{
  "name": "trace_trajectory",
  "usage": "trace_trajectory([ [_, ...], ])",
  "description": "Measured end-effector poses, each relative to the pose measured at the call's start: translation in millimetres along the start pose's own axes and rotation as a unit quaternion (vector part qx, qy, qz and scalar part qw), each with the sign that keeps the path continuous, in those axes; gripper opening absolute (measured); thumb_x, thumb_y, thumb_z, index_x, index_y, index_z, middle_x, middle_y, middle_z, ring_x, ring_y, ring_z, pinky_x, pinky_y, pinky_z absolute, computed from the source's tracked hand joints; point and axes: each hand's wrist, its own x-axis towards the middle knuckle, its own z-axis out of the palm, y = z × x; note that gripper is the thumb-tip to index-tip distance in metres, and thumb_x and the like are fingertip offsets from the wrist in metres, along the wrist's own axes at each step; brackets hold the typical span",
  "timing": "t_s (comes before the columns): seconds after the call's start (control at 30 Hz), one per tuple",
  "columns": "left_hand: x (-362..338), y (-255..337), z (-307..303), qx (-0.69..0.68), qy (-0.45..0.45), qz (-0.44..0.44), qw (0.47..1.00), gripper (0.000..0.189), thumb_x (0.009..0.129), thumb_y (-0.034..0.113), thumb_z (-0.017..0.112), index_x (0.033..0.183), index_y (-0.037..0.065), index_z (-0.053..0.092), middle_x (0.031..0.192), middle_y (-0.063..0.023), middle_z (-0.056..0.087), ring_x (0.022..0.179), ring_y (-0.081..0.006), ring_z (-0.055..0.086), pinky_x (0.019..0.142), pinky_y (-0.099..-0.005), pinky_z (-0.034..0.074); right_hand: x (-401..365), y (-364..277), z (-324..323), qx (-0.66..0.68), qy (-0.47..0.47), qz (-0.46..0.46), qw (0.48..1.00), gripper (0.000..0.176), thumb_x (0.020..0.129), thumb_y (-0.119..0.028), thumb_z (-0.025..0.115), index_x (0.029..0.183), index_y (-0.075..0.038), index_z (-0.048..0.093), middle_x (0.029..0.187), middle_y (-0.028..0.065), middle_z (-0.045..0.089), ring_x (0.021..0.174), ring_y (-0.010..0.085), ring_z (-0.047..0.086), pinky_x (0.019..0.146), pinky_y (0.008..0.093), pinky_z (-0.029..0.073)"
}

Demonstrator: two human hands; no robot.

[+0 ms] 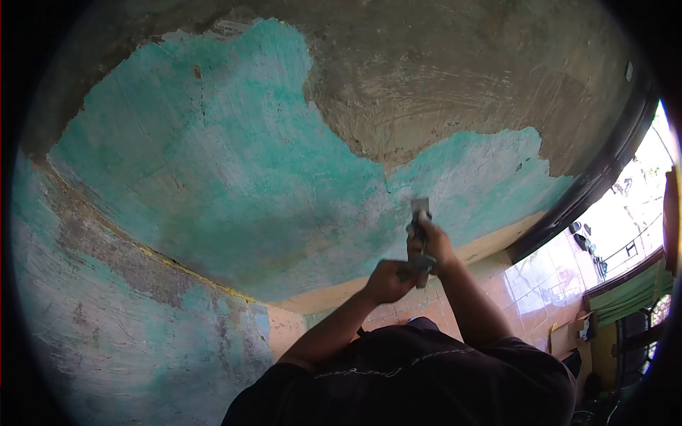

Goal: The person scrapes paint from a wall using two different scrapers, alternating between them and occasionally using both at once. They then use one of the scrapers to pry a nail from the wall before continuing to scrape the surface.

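My right hand (435,245) is closed around a scraper (420,206), its flat metal blade pointing up at the wall (284,206). Flaking turquoise paint covers this part of the wall, and the blade overlaps the paint just below a patch of bare grey-brown plaster (426,99). My left hand (389,282) makes a fist just below and to the left. It grips what looks like a hammer, whose grey head (423,264) is close to the lower end of the scraper. The fingers of both hands are partly hidden and slightly blurred.
A second wall (142,334), scuffed and patchy, meets this one at a corner on the left. Floor tiles (490,284) run below. To the right are a dark frame (597,188) beside a bright opening, a cardboard box (565,337) and a green curtain (629,298).
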Motion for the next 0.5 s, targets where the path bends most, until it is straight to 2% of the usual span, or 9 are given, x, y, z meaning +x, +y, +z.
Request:
trace_trajectory([
  [0.03,-8.2,-7.7,5.0,0.011,-0.016,-0.016,1.000,0.017,0.078,0.018,0.070,0.091,0.007,0.069,0.074,-0.0099,0.067,0.066,-0.0161,0.064,0.062,-0.0301,0.049,-7.5,7.9,-2.3,-0.002,-0.011,0.008,1.000,0.042,0.094,-0.045,0.043,0.078,-0.007,0.053,0.055,0.0002,0.043,0.043,0.0107,0.039,0.042,0.0249,0.032],
  [0.13,-24.0,-15.2,14.7,-0.092,-0.030,-0.027,0.995,0.019,0.079,0.021,0.070,0.091,0.007,0.069,0.074,-0.0089,0.067,0.065,-0.0171,0.064,0.063,-0.0304,0.049,-13.5,21.1,-7.4,-0.012,-0.037,0.025,0.999,0.043,0.095,-0.044,0.041,0.081,-0.006,0.054,0.057,0.0014,0.045,0.046,0.0114,0.041,0.044,0.0254,0.035],
  [0.2,-22.1,-14.3,8.5,-0.035,-0.023,-0.061,0.997,0.019,0.080,0.022,0.069,0.090,0.006,0.068,0.074,-0.0086,0.068,0.066,-0.0163,0.063,0.063,-0.0303,0.049,-14.0,21.7,-6.5,-0.023,-0.062,0.013,0.998,0.046,0.095,-0.045,0.037,0.084,-0.004,0.055,0.059,0.0022,0.047,0.050,0.0120,0.044,0.048,0.0258,0.037],
  [0.3,-16.2,-3.8,-1.1,-0.026,0.033,-0.100,0.994,0.020,0.082,0.022,0.067,0.088,0.003,0.068,0.076,-0.0111,0.068,0.069,-0.0180,0.065,0.065,-0.0312,0.050,-12.6,14.0,11.3,0.003,-0.113,-0.133,0.985,0.054,0.094,-0.051,0.033,0.096,-0.001,0.054,0.063,0.0038,0.050,0.053,0.0139,0.047,0.050,0.0264,0.040],
  [0.33,-14.6,-0.5,-3.2,-0.035,0.060,-0.108,0.992,0.020,0.082,0.021,0.066,0.088,0.002,0.068,0.077,-0.0124,0.068,0.071,-0.0191,0.066,0.065,-0.0317,0.050,-9.7,10.8,7.9,0.014,-0.134,-0.132,0.982,0.057,0.094,-0.050,0.029,0.107,0.001,0.052,0.074,0.0063,0.053,0.066,0.0149,0.051,0.061,0.0278,0.043],
  [0.43,-17.2,6.9,-11.2,-0.074,0.101,-0.126,0.984,0.020,0.082,0.020,0.066,0.084,0.000,0.066,0.074,-0.0115,0.067,0.071,-0.0156,0.065,0.065,-0.0300,0.049,-20.6,2.7,30.6,0.050,-0.101,-0.166,0.980,0.051,0.095,-0.045,0.032,0.111,0.000,0.050,0.084,0.0072,0.054,0.077,0.0159,0.052,0.069,0.0287,0.043],
  [0.5,-25.3,3.2,-8.7,-0.136,0.114,-0.144,0.974,0.017,0.082,0.018,0.067,0.083,0.001,0.066,0.075,-0.0082,0.066,0.070,-0.0145,0.063,0.065,-0.0294,0.049,-22.3,6.6,30.4,0.051,-0.076,-0.134,0.987,0.045,0.095,-0.041,0.035,0.112,-0.002,0.050,0.087,0.0070,0.054,0.079,0.0162,0.052,0.072,0.0290,0.043],
])
